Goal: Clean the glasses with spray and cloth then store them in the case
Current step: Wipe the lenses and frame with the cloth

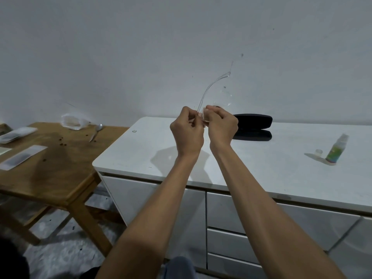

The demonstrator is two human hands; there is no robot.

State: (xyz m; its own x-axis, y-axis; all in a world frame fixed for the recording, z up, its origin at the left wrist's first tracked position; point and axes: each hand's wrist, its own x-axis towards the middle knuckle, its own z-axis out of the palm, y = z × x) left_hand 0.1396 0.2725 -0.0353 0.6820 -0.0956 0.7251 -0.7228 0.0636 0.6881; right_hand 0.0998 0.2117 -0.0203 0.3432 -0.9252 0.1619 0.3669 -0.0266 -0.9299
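Observation:
Clear-framed glasses (pixel 213 85) are held up above the white cabinet top (pixel 281 170). One transparent temple arm curves up toward the wall. My left hand (pixel 188 132) pinches the temple near its hinge. My right hand (pixel 221 125) grips the frame at the lens, with something pale, perhaps the cloth, pressed between its fingers. A black glasses case (pixel 254 127) lies open behind my right hand. The green spray bottle (pixel 336 149) stands at the right, its small clear cap (pixel 318 152) beside it.
A wooden table (pixel 50 168) stands to the left of the cabinet, bearing flat packets (pixel 22 160), a spoon (pixel 96 130), a crumpled plastic bag (pixel 73 121) and dark crumbs. The cabinet has drawers (pixel 241 218) below its top. A wall rises behind.

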